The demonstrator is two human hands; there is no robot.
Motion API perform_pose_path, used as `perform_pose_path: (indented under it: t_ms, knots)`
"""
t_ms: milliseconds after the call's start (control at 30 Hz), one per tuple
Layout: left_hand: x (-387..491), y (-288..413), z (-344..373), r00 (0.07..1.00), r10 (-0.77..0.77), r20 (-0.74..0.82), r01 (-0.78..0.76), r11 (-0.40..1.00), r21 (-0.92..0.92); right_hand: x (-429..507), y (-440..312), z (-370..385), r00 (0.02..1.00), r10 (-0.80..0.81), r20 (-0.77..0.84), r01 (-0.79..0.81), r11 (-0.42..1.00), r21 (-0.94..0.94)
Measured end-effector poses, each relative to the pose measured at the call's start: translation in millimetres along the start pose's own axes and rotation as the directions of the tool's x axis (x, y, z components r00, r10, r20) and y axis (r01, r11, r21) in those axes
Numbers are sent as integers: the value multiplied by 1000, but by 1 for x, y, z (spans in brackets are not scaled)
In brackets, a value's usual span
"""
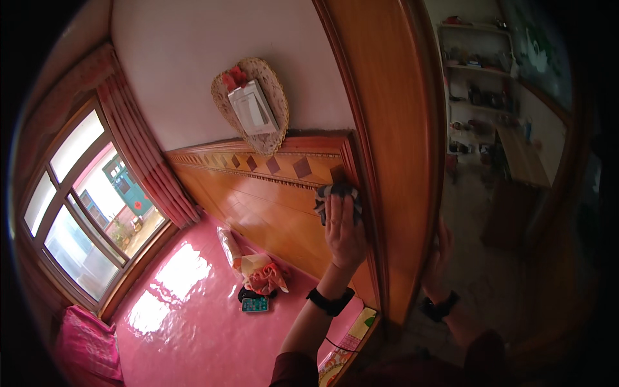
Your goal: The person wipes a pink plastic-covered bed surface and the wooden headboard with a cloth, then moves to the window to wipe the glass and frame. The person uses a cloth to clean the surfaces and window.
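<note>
My left hand (344,232) presses a dark, patterned cloth (342,192) flat against the wood wall panel (271,208), close to the red-brown door trim (362,159). Fingers of that hand point up over the cloth, just below the border of dark diamonds. My right hand (439,246) lies at the far edge of the wooden door frame (401,145), in shadow. No object shows in it, and its fingers are partly hidden and blurred. Both wrists bear black bands.
A heart-shaped wall holder (278,104) with a white switch plate hangs above the panel. On the glossy pink bed surface (193,338) lie a phone (255,304) and a wrapped bouquet (263,275). A curtained window (82,208) stands left; shelves (476,65) and a counter (522,157) stand beyond the doorway.
</note>
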State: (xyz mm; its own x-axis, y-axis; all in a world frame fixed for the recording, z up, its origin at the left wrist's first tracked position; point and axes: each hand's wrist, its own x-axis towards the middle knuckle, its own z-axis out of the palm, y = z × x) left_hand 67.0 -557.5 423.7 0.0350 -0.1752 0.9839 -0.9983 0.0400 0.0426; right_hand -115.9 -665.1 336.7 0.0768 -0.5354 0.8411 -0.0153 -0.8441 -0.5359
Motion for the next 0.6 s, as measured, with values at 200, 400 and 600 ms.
perform_pose_path:
  t_ms: [200, 400, 600]
  knots:
    - [-91, -2, 16, 1000, 9, 18, -9, 1000, -4, -3, 12, 10, 998, -32, -55, 36, 998, 60]
    - [-116, 9, 18, 993, -112, 40, 112, 994, 15, -10, 30, 14, 999, -20, -37, 19, 1000, -22]
    - [-30, -8, 8, 999, -41, 24, 43, 997, -64, -15, 41, 15, 997, 62, -40, -55, 983, 173]
